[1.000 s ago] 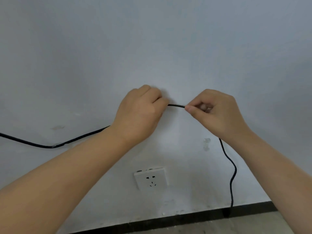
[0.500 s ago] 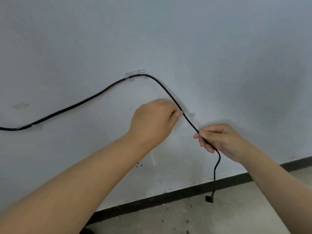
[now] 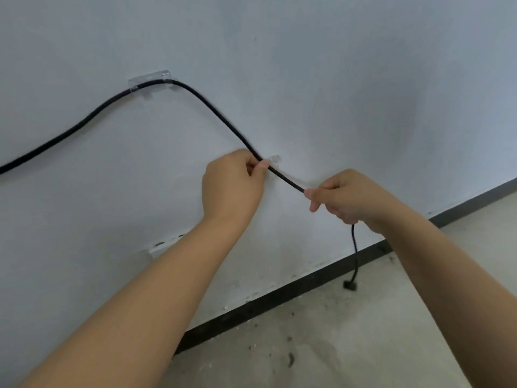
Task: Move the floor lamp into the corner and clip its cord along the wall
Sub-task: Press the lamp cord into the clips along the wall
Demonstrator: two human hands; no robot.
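A black lamp cord [image 3: 212,110] runs along the white wall from the left edge, up through a clear clip [image 3: 149,79], then slopes down to the right. My left hand [image 3: 232,186] pinches the cord next to a second clear clip [image 3: 274,158] on the wall. My right hand [image 3: 347,197] grips the cord a little lower and to the right. Below that hand the cord hangs down, and its black plug [image 3: 350,285] dangles just above the floor. The lamp itself is out of view.
A white wall socket [image 3: 162,246] shows partly behind my left forearm. A black skirting board [image 3: 279,298] runs along the foot of the wall. The concrete floor [image 3: 349,345] below is dusty with dark specks.
Both hands have slid down the cord from the upper clip, which now holds the cord, to the second clip lower right. The view has tilted toward the floor.
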